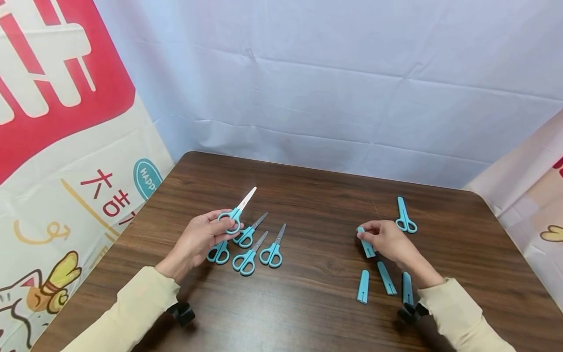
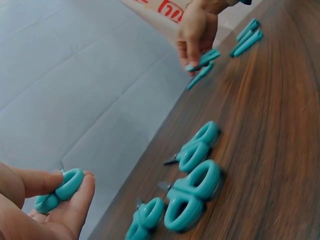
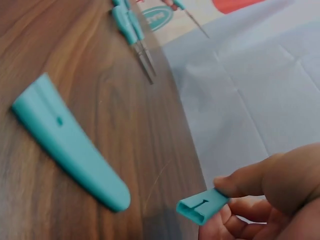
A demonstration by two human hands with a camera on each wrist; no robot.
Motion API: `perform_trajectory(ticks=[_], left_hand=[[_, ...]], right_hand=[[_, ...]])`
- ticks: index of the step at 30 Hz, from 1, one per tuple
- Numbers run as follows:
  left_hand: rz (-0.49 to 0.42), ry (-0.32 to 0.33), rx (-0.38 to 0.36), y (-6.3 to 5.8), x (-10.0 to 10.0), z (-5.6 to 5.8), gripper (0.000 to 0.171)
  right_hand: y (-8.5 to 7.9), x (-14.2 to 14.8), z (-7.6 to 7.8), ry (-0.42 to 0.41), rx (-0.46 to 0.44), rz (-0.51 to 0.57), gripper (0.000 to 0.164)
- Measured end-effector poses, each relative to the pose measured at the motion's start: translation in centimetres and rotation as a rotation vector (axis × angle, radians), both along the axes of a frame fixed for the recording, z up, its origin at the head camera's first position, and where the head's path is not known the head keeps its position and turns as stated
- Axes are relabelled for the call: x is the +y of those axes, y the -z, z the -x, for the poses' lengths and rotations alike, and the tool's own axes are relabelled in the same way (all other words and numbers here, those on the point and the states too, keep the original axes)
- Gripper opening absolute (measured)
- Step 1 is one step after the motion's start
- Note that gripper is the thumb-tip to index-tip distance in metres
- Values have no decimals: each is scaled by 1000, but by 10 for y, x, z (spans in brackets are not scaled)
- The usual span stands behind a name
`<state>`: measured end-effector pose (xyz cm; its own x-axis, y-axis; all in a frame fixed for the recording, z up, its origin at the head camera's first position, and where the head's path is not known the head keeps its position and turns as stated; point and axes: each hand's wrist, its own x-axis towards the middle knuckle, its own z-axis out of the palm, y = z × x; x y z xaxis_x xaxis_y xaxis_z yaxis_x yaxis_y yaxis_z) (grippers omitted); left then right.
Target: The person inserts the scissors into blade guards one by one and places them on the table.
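My left hand (image 1: 199, 238) pinches a pair of scissors (image 1: 236, 213) by its turquoise handle loops, above the table. The bare blade points up and away to the right. Below and beside that hand lie several more turquoise scissors (image 1: 271, 254) with uncovered blades. At the right side, my right hand (image 1: 390, 239) grips a turquoise blade cover (image 1: 368, 250) between thumb and fingers. That cover's slotted open end (image 3: 191, 212) faces away from the fingers in the right wrist view. Just beyond this hand lies a sheathed pair of scissors (image 1: 405, 221).
Three loose blade covers (image 1: 362, 287) lie on the brown wooden table (image 1: 303, 303), nearer to me than the right hand. A pale cloth (image 1: 330, 112) hangs behind the far edge. At the left hangs a printed red and white sheet (image 1: 119, 117).
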<state>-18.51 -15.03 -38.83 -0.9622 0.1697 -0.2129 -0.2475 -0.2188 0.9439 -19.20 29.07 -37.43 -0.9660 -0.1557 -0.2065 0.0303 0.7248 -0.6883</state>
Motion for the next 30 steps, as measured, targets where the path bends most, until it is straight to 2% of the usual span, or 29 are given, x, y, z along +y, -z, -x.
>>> perform_trajectory(ticks=[9,14,20,25,30], left_hand=[[-15,28,-1,0,15,-10,48],[-45,58,7,0,22,-16,50],[-74,90,-5,0,34,-21,46],[-90,132,5,-1,43,-27,48],[-96,151,-20,-3,52,-33,49]], right_hand=[[-13,-5,1,95,-14,203,40],[-18,-10,2,131,-13,351,41],[-21,-19,1,139,0,475,35],[-26,-27,1,134,1,520,34],[-31,-36,3,118,19,578,34]])
